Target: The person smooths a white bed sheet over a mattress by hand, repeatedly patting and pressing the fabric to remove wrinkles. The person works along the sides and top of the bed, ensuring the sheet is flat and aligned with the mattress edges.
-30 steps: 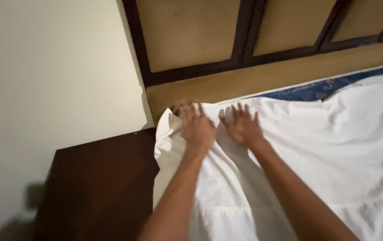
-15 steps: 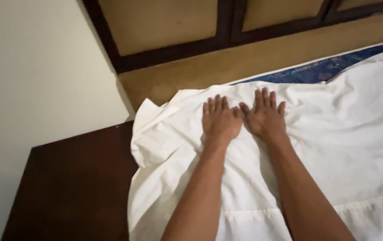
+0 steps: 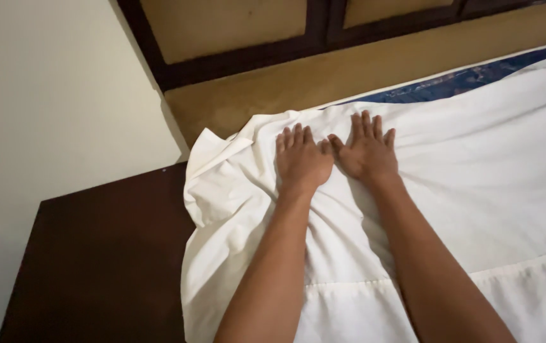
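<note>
Both hands lay flat, fingers spread, gripping nothing: left hand (image 3: 301, 162) and right hand (image 3: 366, 150) pressed the white sheet (image 3: 476, 165) at the mattress (image 3: 457, 81) corner. Smoothing step; next probably needs tucking the loose corner.

both arms reach forward, nearly straight, forearms bare; the left hand (image 3: 301, 162) lies flat, palm down, fingers together; the right hand (image 3: 367, 151) lies flat beside it, fingers slightly spread; the thumbs almost touch
</note>
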